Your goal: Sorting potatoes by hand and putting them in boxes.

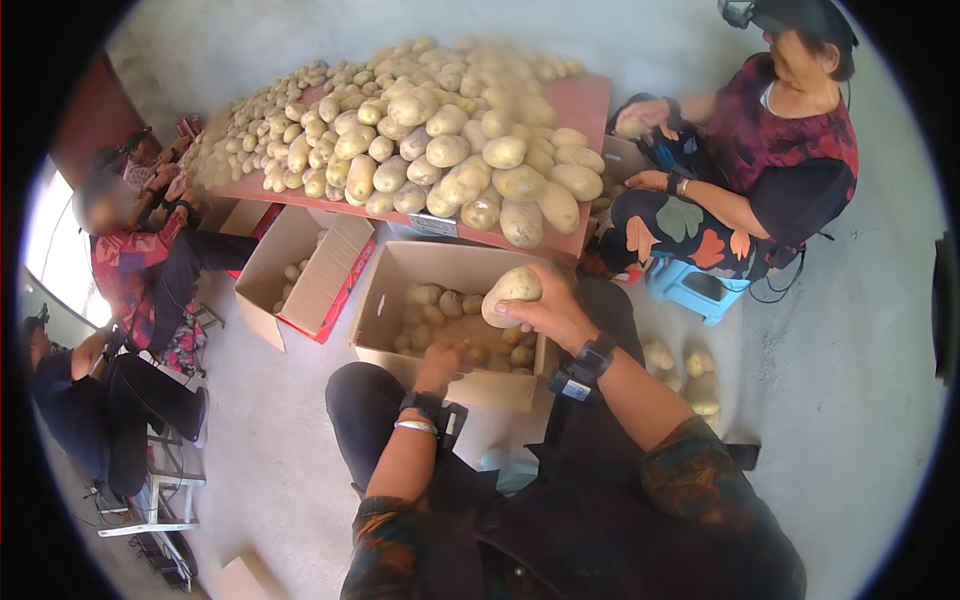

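Observation:
A large potato (512,297) is gripped in my right hand (555,311), raised over the right part of an open cardboard box (450,259). My left hand (444,365) is over the near side of the same box, blurred and with its fingers curled; whether it holds anything cannot be told. Inside the box lie several potatoes (426,315). Beyond it, a large heap of potatoes (450,150) covers much of a red tabletop (581,97), with the bigger ones at the near right edge.
A second cardboard box (262,255) with potatoes stands to the left. At right, a co-worker (795,142) sits on a blue plastic stool (694,289), holding a potato. Several potatoes (701,382) lie on the floor at right. Other people sit at left, near a metal stool (161,495).

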`<state>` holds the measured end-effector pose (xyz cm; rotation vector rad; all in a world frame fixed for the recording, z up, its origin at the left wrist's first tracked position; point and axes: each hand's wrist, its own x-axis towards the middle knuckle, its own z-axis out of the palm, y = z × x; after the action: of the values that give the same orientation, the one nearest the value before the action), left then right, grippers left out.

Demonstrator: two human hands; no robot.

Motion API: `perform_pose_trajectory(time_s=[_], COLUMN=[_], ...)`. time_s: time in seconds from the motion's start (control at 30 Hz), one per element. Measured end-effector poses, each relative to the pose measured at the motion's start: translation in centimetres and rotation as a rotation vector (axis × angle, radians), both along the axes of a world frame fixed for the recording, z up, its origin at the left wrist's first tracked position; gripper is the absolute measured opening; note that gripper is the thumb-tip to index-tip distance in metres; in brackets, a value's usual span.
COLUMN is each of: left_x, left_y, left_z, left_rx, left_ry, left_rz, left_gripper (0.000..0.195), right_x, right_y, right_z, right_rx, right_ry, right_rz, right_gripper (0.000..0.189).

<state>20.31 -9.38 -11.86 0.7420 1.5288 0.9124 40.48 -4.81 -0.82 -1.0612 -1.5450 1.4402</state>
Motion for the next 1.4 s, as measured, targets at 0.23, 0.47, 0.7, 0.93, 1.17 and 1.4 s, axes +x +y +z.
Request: perform_pose_trajectory(time_s=[0.23, 0.47, 0.7, 0.93, 1.17, 1.4], left_x=[-0.4, -0.8, -0.4, 0.4, -0.2, 0.6], left_y=[-0.2, 1.0, 0.6, 0.3, 0.2, 0.3], left_z=[-5.7, -2.9, -4.3, -1.5, -2.9, -0.8], left_rx=[0.113, 0.176, 0.361, 0.054, 0.099, 0.093], left_ry=[0.41, 0.038, 0.271, 0.141, 0.241, 0.267], left_rz=[-0.134, -0.001, -0.037, 0.02, -0.033, -0.095], left_gripper=[0.033, 0.03, 0.028, 0.029, 0.031, 0.034], right_x=[-0.9, -1.2, -1.9, -2.4, -2.8, -2.1], right_y=[-0.8, -1.4, -1.1, -1.4, -1.4, -1.3], right_z=[0.1, 0.7, 0.3, 0.4, 0.0, 0.1], right_rx=[-0.048, -0.045, -0.039, -0.044, -0.06, -0.037], right_ry=[0.036, 0.012, -0.028, -0.03, -0.043, -0.044], right_rz=[-0.003, -0.004, 0.002, -0.011, 0.033, 0.02], right_gripper=[0.043, 0.035, 0.035, 0.035, 0.035, 0.034])
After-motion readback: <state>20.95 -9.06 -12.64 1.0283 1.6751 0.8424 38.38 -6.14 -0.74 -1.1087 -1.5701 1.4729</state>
